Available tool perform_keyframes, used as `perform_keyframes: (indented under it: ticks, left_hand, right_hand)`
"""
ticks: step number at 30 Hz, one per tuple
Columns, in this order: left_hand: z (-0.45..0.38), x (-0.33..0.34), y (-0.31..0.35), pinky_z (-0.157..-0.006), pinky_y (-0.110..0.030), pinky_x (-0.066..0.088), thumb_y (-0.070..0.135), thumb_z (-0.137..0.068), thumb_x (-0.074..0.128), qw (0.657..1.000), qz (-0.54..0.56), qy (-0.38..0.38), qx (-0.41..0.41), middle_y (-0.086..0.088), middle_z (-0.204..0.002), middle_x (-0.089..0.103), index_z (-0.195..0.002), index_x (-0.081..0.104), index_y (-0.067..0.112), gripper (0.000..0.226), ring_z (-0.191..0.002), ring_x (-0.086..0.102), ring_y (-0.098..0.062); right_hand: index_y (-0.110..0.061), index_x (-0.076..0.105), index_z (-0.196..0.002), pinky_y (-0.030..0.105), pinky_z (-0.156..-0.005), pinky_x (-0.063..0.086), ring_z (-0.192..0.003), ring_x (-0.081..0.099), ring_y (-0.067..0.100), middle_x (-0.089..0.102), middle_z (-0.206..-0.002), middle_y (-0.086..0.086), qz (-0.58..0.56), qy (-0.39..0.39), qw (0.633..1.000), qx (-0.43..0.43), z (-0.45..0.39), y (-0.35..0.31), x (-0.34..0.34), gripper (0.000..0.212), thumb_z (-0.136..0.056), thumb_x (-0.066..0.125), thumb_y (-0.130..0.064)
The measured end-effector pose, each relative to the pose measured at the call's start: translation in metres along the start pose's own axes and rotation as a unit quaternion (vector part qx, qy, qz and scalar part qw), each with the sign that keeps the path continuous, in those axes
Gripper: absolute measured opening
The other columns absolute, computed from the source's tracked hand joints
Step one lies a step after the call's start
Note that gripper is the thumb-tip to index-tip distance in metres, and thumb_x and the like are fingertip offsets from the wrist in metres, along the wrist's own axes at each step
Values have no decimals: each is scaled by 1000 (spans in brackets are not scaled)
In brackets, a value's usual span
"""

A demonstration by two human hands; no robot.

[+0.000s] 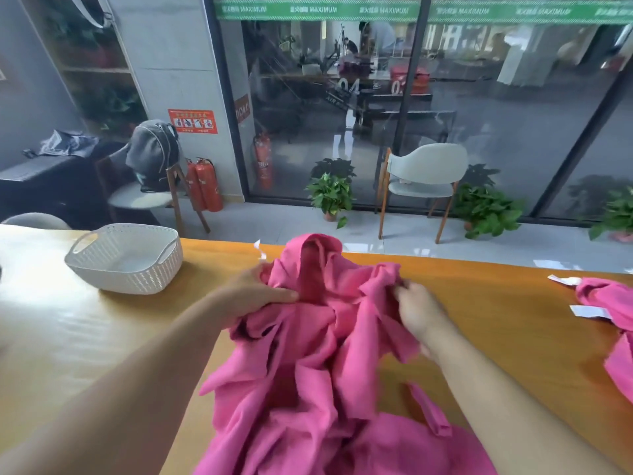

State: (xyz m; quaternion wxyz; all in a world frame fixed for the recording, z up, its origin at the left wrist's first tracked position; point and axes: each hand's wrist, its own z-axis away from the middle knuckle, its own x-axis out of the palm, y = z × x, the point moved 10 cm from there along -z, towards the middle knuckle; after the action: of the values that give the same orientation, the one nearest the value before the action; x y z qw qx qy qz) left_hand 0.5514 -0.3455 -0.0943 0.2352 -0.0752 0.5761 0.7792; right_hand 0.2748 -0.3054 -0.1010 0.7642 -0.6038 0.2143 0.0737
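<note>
Pink garment (308,371) bunched on orange table (496,320), at near edge. Left hand (253,293) grips upper fold, thumb on top. Right hand (418,310) pinches opposite fold. Advice: pull apart evenly and lift to let creases drop.

The pink garment (308,354) runs off the picture's edge at six o'clock, so its hem and full shape cannot be told. The left hand (255,291) grips a fold at the garment's ten o'clock; its fingers go behind the cloth and only the thumb shows. On the right hand (418,311), at the garment's two o'clock, the fingertips sink into a crease and are hidden. At three o'clock a second pink cloth (613,299) is cut by the edge, and the print on its white tag (587,311) is too small to read. At nine o'clock the table (496,320) hides all but the top of a pale chair back (34,221). At eleven o'clock the lettering on the red notice (193,121) is illegible.
</note>
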Motion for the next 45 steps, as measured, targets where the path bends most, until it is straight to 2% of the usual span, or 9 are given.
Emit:
perform_keyframes:
  ticks: [5, 11, 16, 20, 23, 28, 32, 36, 45]
  left_hand:
    - [-41, -81, 2, -66, -32, 36, 27, -93, 61, 947, -236, 218, -1, -13, -89, 63, -99, 62, 9, 18, -87, 58, -34]
    - [-92, -74, -1, -93, -38, 37, 40, -90, 61, 947, -192, 257, 32, -15, -123, 49, -130, 46, 11, 52, -120, 47, -36]
    - [-72, -43, 9, -105, -43, 28, 32, -93, 55, 884, -254, 362, 155, -7, -137, 40, -136, 45, 18, 47, -125, 37, -27]
    - [-66, 24, -22, -74, -43, 46, 23, -81, 43, 882, -294, 257, 264, 0, -94, 58, -89, 66, 18, 25, -85, 56, -27]
    - [-82, 55, -70, -90, -44, 49, 45, -79, 38, 903, -367, 145, 171, 0, -111, 59, -109, 66, 20, 48, -103, 59, -28]
    - [-75, 49, -98, -117, -49, -10, 78, -69, 37, 870, -470, 110, 105, -8, -161, 11, -153, 23, 29, 98, -149, 2, -29]
    - [-73, 21, -93, -118, -45, 1, 78, -60, 47, 870, -448, 157, 130, -11, -151, 37, -144, 42, 22, 101, -142, 26, -29]
    - [-91, 22, -112, -120, -44, -2, 79, -62, 19, 888, -448, 80, 70, -5, -163, 5, -155, 12, 27, 108, -150, -1, -24]
    - [-70, 38, -132, -118, -56, -4, 87, -70, 42, 878, -478, -17, -13, -5, -160, -23, -155, -11, 28, 116, -148, -15, -32]
  right_hand:
    - [-20, 62, -92, 36, -70, 38, -97, 59, 36, 64, -108, 14, 365, 172, 915, 5, -28, 0, -93, 25, -100, 41, -29]
    - [-24, 58, -123, 40, -94, 41, -120, 47, 30, 50, -128, 8, 536, 188, 820, 66, -45, 14, -93, 34, -96, 38, -24]
    - [-22, 62, -116, 40, -96, 42, -110, 53, 25, 55, -116, 2, 500, 156, 850, -66, -39, 1, -8, 27, -94, 47, -18]
    - [-22, 69, -103, 37, -95, 44, -111, 54, 21, 56, -111, -2, 412, -18, 897, -159, -32, 5, 101, 27, -98, 42, -26]
    - [-25, 58, -129, 35, -106, 36, -125, 44, 18, 50, -130, -4, 401, -103, 896, -161, -42, 17, 150, 34, -102, 37, -30]
    - [-22, 45, -135, 41, -100, 41, -126, 50, 28, 46, -139, 7, 470, -42, 881, -13, -86, 37, 135, 41, -104, 30, -44]
    - [-16, 58, -127, 35, -92, 46, -116, 59, 26, 58, -128, 7, 543, 10, 839, -21, -104, 12, 130, 35, -96, 44, -23]
    - [-17, 60, -115, 42, -95, 42, -113, 53, 30, 55, -119, 7, 483, -23, 848, -215, -97, -29, 200, 26, -94, 45, -19]
    - [-20, 20, -156, 44, -123, -2, -152, 7, 23, 10, -166, 5, 465, -78, 880, -46, -148, 13, 228, 55, -105, 22, -40]
